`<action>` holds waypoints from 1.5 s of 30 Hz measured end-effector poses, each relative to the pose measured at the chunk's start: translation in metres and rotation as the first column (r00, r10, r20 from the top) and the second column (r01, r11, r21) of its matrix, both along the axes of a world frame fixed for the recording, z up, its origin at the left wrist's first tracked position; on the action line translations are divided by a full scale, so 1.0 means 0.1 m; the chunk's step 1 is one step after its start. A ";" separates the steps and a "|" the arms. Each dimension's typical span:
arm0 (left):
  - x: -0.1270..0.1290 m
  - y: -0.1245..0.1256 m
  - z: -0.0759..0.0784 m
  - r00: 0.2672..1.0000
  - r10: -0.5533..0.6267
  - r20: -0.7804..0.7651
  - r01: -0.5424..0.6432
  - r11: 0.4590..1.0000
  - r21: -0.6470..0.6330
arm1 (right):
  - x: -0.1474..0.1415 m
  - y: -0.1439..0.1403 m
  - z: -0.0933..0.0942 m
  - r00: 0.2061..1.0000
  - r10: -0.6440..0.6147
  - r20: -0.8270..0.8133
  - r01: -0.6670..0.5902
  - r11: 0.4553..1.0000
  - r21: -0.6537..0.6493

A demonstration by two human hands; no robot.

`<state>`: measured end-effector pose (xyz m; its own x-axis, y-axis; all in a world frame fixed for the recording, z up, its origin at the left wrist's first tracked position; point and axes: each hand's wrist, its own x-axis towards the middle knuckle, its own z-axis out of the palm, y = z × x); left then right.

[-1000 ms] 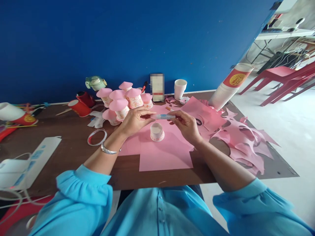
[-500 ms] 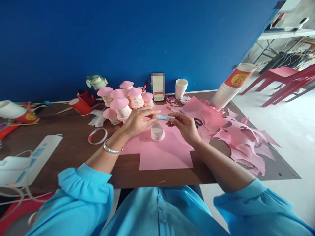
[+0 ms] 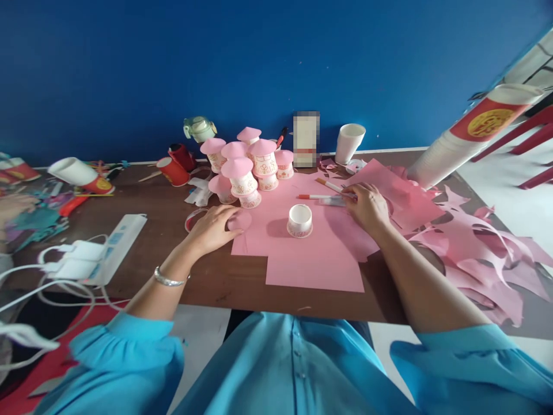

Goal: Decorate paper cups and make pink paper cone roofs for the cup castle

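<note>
My left hand [image 3: 216,227] is low over the table with thumb and fingers apart, at the edge of a small pink paper disc [image 3: 240,220]. My right hand [image 3: 368,206] rests on the pink paper, its fingers loosely spread by a clear, blue-printed tube [image 3: 330,202] that lies flat. Two orange-and-white markers [image 3: 317,197] lie beside the tube, their ends reaching toward my right fingers. Between my hands a short white paper cup piece [image 3: 299,220] stands upright on a pink sheet [image 3: 314,268], with a patterned band round its base.
Several cup houses with pink cone roofs [image 3: 237,168] stand at the back, beside a propped phone [image 3: 306,141]. White cups [image 3: 349,144] are behind. A tall leaning cup stack [image 3: 458,147] and pink scraps [image 3: 479,253] lie right; a power strip [image 3: 125,242] is left.
The tube, held between both hands before, is now down on the pink paper by my right hand. My left hand has moved left to the pink disc. The view has shifted left.
</note>
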<state>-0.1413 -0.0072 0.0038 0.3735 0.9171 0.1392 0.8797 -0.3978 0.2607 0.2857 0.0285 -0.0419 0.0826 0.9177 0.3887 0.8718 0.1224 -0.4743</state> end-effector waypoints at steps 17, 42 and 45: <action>0.07 0.24 0.18 0.990 0.069 -0.125 -0.106 0.941 -0.321 | 0.00 0.01 -0.02 1.000 0.017 -0.004 -0.017 0.999 0.038; 1.33 -0.11 0.64 0.684 -0.184 0.706 0.357 0.928 -0.104 | -0.66 -0.74 0.70 0.373 0.372 -0.850 -0.589 0.802 0.093; 1.40 -0.12 0.61 0.684 -0.169 0.710 0.383 0.911 -0.152 | -0.66 -0.72 0.68 0.328 0.335 -0.883 -0.602 0.794 0.077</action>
